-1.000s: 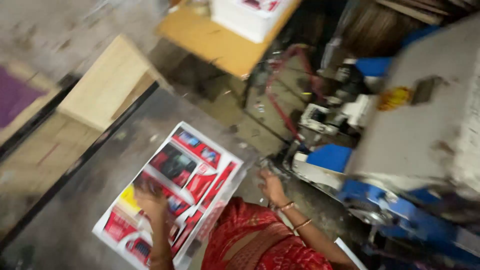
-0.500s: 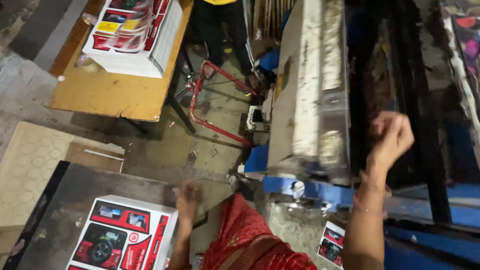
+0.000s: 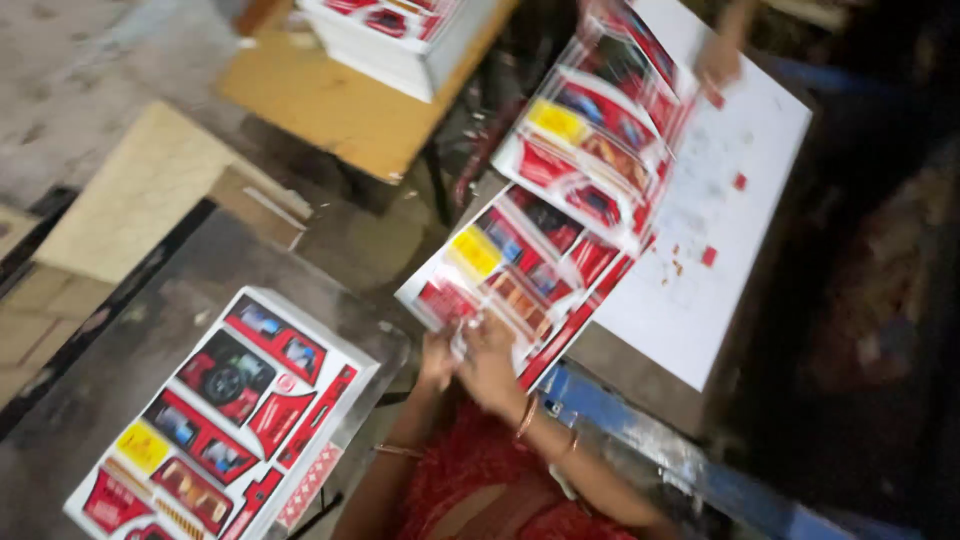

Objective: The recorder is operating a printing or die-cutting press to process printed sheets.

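Head view: the left hand [image 3: 437, 360] and right hand [image 3: 490, 365] are both pinching the near edge of the red printed carton sheet [image 3: 520, 270], its long axis running away up-right onto the white machine bed [image 3: 700, 260].

One head camera looks steeply down, close over the work.

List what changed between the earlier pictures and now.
Both hands, the left hand and the right hand, have come together on the near edge of a printed sheet lying over the white machine bed; half a second ago the right was raised toward the machine. The stack of printed sheets stays on the grey table.
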